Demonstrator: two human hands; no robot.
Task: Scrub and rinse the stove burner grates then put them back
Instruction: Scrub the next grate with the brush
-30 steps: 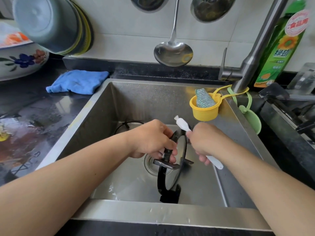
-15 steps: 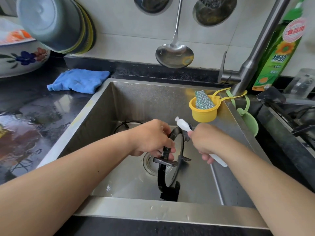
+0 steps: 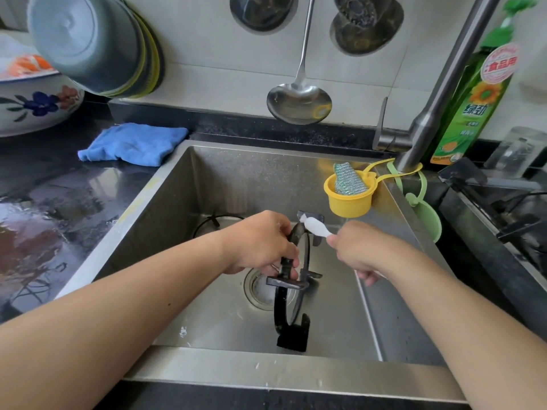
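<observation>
Over the sink (image 3: 225, 184): two grates (image 3: 284, 315), one brush (image 3: 315, 227), two hands (image 3: 260, 242).

Home kitchen: steel sink (image 3: 207, 184), hanging ladle (image 3: 299, 102), dish soap bottle (image 3: 470, 108), stacked bowls (image 3: 97, 45).

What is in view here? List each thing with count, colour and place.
grate: 1, black, upright over the drain
second grate: 1, black, sink floor, back left
brush: 1, white, on the grate's top
sink: 1, steel
cloth: 1, blue, counter
cup: 1, yellow, holds a scourer
ladle: 1, steel, on the wall
detergent bottle: 1, green, beside the faucet
left hand: grips the grate
right hand: grips the brush
</observation>
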